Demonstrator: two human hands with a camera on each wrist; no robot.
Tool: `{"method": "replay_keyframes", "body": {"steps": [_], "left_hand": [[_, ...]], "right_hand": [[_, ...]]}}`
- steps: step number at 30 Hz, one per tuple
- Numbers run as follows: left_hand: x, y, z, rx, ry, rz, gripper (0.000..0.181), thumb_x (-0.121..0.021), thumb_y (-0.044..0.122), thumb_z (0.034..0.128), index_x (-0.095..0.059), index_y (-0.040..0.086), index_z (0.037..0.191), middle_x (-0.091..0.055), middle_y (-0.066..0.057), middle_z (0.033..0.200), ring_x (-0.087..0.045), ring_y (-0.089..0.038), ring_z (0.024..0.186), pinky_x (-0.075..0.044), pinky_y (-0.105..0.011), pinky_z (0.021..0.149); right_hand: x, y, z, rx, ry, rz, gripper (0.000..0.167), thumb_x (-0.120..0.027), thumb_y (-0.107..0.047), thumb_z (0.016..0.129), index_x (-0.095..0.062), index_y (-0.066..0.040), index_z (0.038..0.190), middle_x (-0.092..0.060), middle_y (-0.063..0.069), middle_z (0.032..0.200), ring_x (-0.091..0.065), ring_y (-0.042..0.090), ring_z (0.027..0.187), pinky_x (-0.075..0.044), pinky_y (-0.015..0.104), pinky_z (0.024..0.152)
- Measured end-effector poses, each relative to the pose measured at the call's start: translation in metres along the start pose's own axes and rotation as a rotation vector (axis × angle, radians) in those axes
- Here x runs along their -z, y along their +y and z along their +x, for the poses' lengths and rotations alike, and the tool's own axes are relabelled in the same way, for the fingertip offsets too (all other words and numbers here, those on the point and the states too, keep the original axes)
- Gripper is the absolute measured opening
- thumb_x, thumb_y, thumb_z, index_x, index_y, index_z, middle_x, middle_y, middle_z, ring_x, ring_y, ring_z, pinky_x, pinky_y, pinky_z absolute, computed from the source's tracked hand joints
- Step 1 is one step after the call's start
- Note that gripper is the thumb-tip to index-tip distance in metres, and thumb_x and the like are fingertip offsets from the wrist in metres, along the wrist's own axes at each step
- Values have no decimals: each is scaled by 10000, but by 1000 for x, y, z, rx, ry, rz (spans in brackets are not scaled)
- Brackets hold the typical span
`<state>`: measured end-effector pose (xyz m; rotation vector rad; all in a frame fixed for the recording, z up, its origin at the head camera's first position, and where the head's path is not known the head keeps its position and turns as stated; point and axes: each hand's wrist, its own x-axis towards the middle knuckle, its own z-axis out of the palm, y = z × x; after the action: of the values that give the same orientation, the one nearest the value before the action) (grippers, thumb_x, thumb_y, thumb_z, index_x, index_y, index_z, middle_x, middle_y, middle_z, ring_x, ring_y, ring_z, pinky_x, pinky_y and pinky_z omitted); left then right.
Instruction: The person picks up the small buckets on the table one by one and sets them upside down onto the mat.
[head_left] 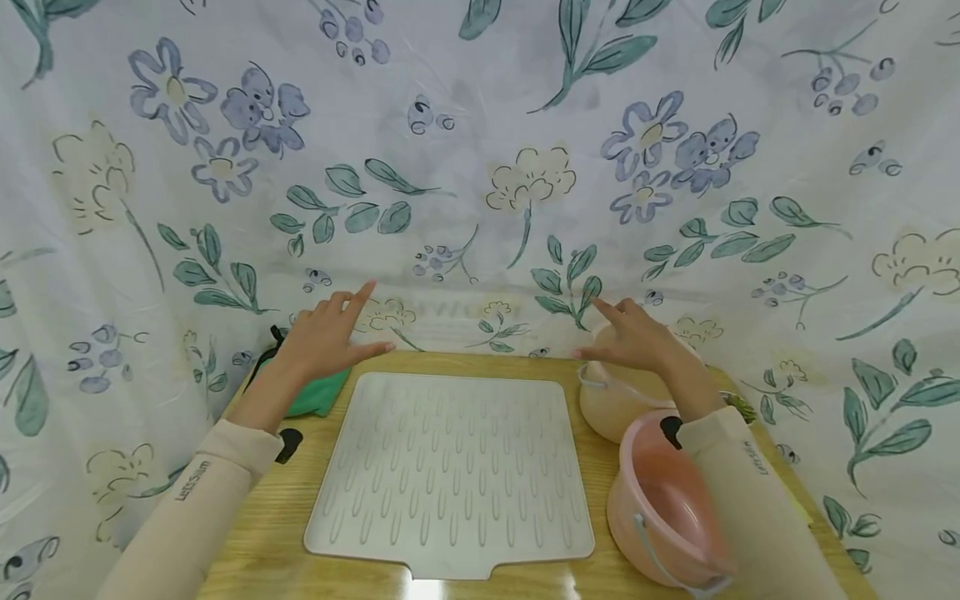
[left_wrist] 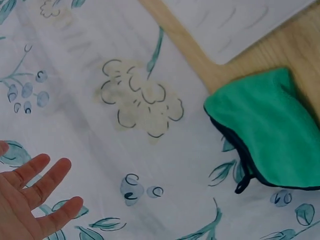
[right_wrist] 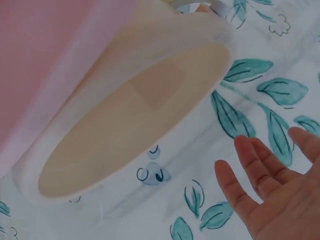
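Both hands hover in the air with fingers spread, holding nothing. In the head view the left hand (head_left: 324,335) is above the table's far left part, near a green cloth (head_left: 318,395) with a dark edge. That cloth (left_wrist: 272,127) also shows at the right of the left wrist view. Over the cream bucket (head_left: 611,400) at the back right is the right hand (head_left: 630,335). A pink bucket (head_left: 637,508) stands in front of the cream one, partly hidden by the right sleeve. Between the arms lies a pale ridged mat (head_left: 450,467), flat on the table.
The wooden table (head_left: 277,517) ends at a floral curtain (head_left: 465,208) that hangs behind and along both sides. Some green and yellow item (head_left: 738,407), mostly hidden by the right arm, sits at the right edge. Both wrists wear dark straps.
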<state>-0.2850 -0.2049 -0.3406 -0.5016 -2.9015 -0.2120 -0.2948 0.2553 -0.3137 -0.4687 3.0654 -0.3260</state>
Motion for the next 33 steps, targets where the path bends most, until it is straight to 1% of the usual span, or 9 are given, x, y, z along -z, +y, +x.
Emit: {"method": "replay_keyframes", "body": {"steps": [6, 11, 13, 15, 19, 23, 28, 31, 33], "left_hand": [[0, 0, -16, -43, 20, 15, 959, -570, 654, 901, -171, 131, 1599, -456, -274, 1424, -532, -471, 1194, -443, -665, 887], [-2, -4, -30, -53, 13, 10, 939, -570, 632, 914, -171, 129, 1599, -471, -287, 1409, -542, -458, 1181, -465, -648, 854], [-3, -7, -36, -53, 12, 5, 949, -574, 627, 914, -161, 118, 1600, -480, -299, 1398, -544, -450, 1183, -501, -599, 800], [-6, -10, -41, -51, 9, -7, 964, -571, 632, 914, -137, 115, 1603, -488, -307, 1390, -545, -442, 1185, -521, -569, 772], [-13, -15, -51, -52, 9, -25, 980, -576, 630, 913, -139, 80, 1597, -502, -322, 1366, -569, -437, 1146, -547, -483, 681], [-23, -18, -62, -41, 8, -57, 970, -597, 612, 909, -179, 58, 1586, -502, -328, 1353, -604, -439, 1066, -545, -492, 704], [-37, -22, -75, -36, 15, -78, 963, -610, 611, 901, -204, 67, 1584, -511, -316, 1367, -598, -457, 1104, -542, -542, 758], [-45, -25, -83, -31, 6, -101, 967, -606, 620, 899, -190, 90, 1591, -511, -308, 1378, -585, -459, 1137, -536, -556, 775], [-48, -27, -89, -23, -6, -123, 967, -598, 629, 899, -179, 105, 1596, -506, -303, 1385, -582, -458, 1146, -531, -565, 785]], "right_hand": [[5, 8, -17, 15, 2, -17, 996, -685, -612, 827, -299, -53, 1555, -444, 325, 1347, -530, 442, 1182, -476, 605, 913], [7, 13, -31, 31, -4, -55, 952, -695, -596, 830, -370, -22, 1517, -491, 322, 1277, -578, 415, 1064, -490, 598, 876], [7, 15, -36, 40, -4, -58, 938, -700, -599, 826, -398, -24, 1503, -510, 311, 1248, -582, 406, 1042, -483, 603, 889], [7, 16, -41, 45, -2, -59, 946, -700, -617, 817, -411, -25, 1495, -516, 308, 1241, -589, 409, 1031, -477, 612, 896], [4, 20, -50, 19, -20, -50, 985, -685, -663, 803, -404, -22, 1496, -498, 310, 1261, -593, 436, 1031, -469, 641, 894], [0, 25, -59, 5, -35, -30, 987, -690, -654, 804, -400, -11, 1494, -491, 313, 1257, -592, 429, 1024, -472, 645, 887], [0, 31, -71, 19, -32, -11, 933, -713, -607, 810, -434, -13, 1473, -524, 291, 1202, -630, 336, 927, -514, 571, 834], [1, 35, -79, 38, -22, 1, 890, -734, -566, 810, -460, -15, 1454, -559, 239, 1135, -636, 292, 901, -535, 486, 755], [2, 39, -85, 50, -13, -1, 872, -746, -549, 805, -478, -13, 1438, -577, 194, 1068, -621, 257, 871, -522, 413, 700]]}}
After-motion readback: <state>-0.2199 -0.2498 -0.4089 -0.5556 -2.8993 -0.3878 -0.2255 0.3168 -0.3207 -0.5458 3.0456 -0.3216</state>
